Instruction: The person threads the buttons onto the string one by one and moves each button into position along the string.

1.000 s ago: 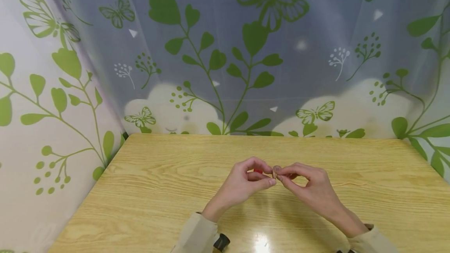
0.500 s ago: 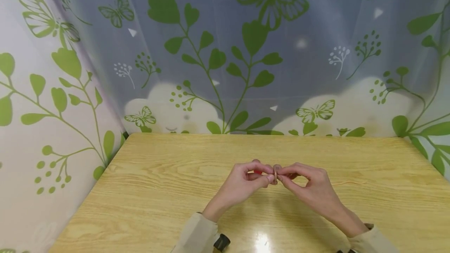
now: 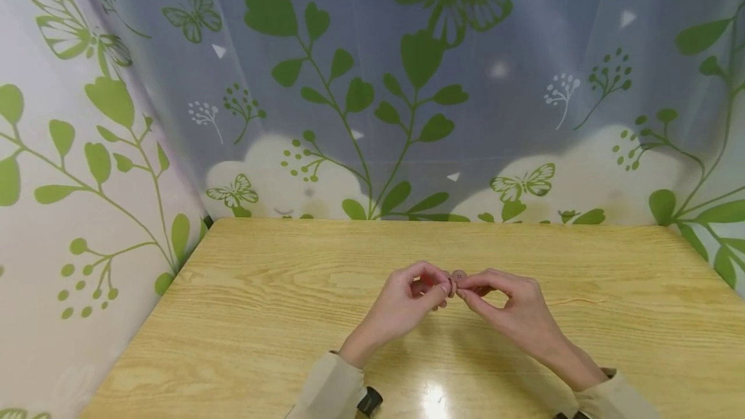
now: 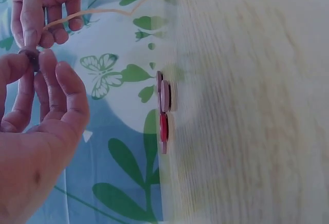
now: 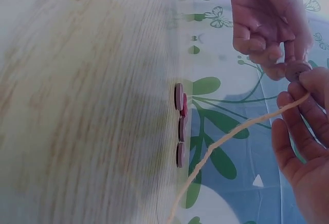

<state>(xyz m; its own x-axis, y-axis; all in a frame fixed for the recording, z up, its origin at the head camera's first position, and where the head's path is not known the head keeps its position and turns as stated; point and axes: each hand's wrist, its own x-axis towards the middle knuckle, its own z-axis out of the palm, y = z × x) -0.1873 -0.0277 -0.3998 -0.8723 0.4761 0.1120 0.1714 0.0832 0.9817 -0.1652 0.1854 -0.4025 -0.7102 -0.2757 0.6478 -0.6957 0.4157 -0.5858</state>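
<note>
I see both hands meet above the wooden table (image 3: 244,315). My left hand (image 3: 407,302) and right hand (image 3: 512,312) pinch one brown button (image 3: 458,276) between fingertips, steadying it for the pale cord (image 5: 231,136); spare buttons (image 5: 180,126) lie below.

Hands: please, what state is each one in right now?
Left hand: pinches the small round brown button.
Right hand: pinches the same button and the thin beige string.

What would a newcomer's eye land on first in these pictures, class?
First, the two hands meeting over the middle of the wooden table: the left hand and right hand pinch one small brown button between their fingertips. A pale string trails from the right hand, and more buttons lie on the table beyond.
</note>
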